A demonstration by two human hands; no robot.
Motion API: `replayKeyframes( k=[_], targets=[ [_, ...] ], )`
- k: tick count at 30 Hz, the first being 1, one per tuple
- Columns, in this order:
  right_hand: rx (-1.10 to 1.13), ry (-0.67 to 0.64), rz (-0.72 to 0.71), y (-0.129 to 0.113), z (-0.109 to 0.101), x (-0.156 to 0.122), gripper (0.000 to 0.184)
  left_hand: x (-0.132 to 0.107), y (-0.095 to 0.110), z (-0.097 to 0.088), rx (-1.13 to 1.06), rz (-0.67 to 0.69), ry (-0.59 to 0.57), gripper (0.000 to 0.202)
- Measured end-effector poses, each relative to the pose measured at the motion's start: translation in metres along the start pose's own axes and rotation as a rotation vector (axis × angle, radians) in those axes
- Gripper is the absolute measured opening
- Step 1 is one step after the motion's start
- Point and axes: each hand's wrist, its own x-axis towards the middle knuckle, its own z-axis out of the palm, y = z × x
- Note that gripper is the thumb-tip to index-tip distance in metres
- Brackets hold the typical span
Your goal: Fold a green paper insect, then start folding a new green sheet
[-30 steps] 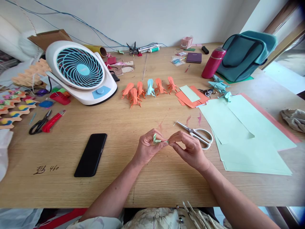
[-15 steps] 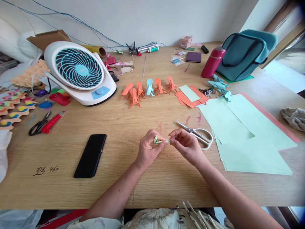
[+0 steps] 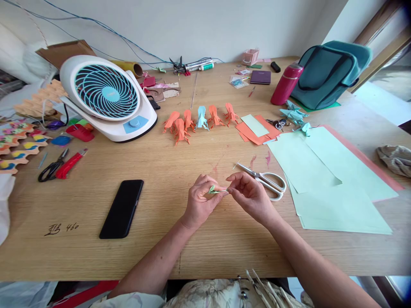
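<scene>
Between my hands is a small folded piece of light green paper [image 3: 212,189], with a pointed flap standing up at its left end. My left hand [image 3: 201,201] pinches it between thumb and fingers. At the paper's right end, my right hand [image 3: 248,194] closes thumb and fingertips on the tip. Fingers hide most of the paper. White-handled scissors [image 3: 274,182] lie open just beyond my right hand. Farther back stand several orange folded paper figures [image 3: 180,129] and one light blue paper figure [image 3: 201,118].
A black phone [image 3: 122,209] lies to the left, with a white fan [image 3: 109,94] behind it. Light green sheets [image 3: 340,209] cover the right side. A red bottle [image 3: 287,84] and a teal bag [image 3: 324,77] stand back right. Black scissors [image 3: 51,169] and a red cutter [image 3: 71,164] lie far left.
The folded paper's left end has tilted slightly within my left hand, and its flap looks more upright. Both hands stay in nearly the same place.
</scene>
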Motion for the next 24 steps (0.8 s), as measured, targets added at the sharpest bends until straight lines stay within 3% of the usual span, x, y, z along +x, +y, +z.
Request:
replayKeyframes(
  k=[10, 17, 20, 24],
  targets=[
    [-0.049, -0.019, -0.015, -0.005, -0.002, 0.002, 0.024, -0.001, -0.002, -0.001, 0.060, 0.088, 0.005, 0.006],
    [-0.306, 0.042, -0.159, -0.007, 0.001, -0.002, 0.027, 0.000, -0.001, 0.002, 0.058, 0.046, -0.012, 0.006],
    [-0.279, 0.032, -0.159, -0.009, -0.001, -0.001, 0.023, 0.000, -0.002, 0.002, -0.017, -0.052, 0.019, 0.009],
    [-0.227, -0.008, -0.184, -0.011, -0.004, 0.000, 0.012, -0.001, -0.005, 0.002, -0.230, -0.308, 0.078, 0.016]
  ],
)
